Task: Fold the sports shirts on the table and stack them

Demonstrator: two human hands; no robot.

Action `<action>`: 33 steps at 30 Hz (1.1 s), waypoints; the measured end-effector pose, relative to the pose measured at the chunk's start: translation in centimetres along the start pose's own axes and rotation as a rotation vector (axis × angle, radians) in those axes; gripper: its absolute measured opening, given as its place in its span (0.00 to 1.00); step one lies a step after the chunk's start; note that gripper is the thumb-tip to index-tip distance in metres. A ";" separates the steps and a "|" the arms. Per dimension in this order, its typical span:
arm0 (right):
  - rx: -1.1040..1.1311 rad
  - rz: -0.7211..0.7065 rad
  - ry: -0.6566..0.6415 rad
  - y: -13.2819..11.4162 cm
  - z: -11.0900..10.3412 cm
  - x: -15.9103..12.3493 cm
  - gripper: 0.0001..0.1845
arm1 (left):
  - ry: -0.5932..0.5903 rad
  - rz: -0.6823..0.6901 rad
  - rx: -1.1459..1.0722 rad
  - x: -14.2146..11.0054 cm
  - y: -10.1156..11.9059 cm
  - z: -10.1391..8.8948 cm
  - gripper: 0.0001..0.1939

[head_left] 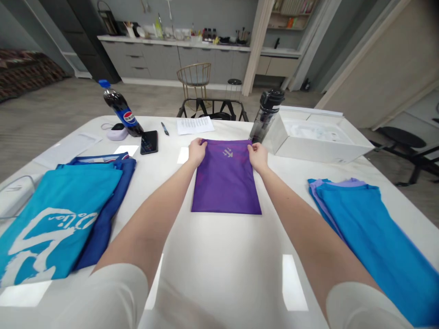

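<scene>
We log our left hand (197,152) and right hand (258,156) grasping the far edge of 1 folded purple shirt (225,180) on the bench (222,246).

Bright, even indoor light; rectangular glare on the white tabletop (219,260); wide-angle edges bow.

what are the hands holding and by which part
The folded purple garment, by its two far corners: the left hand at one, the right hand at the other.
</scene>
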State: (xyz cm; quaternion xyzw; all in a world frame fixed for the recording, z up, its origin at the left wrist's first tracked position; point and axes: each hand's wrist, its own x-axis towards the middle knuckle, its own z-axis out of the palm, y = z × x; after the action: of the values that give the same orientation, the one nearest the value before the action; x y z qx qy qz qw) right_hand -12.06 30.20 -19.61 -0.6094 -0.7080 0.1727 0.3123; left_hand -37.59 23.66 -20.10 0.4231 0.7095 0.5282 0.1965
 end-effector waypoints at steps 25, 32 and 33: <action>-0.405 -0.292 -0.251 -2.1 2.8 -7.5 0.32 | -0.344 0.418 0.719 -9.6 0.2 2.0 0.29; -0.408 -0.309 -0.339 -1.6 1.4 -13.7 0.32 | -0.407 0.414 0.749 -15.7 -0.3 0.3 0.29; -0.417 -0.291 -0.340 -1.0 0.8 -14.1 0.33 | -0.405 0.406 0.767 -16.1 -0.5 -0.4 0.30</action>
State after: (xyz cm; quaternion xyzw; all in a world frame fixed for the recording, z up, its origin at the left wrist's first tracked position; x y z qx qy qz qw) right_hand -12.47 16.45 -22.77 -0.5149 -0.8502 0.0764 0.0790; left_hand -28.96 10.39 -23.12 0.6896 0.7036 0.1629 0.0535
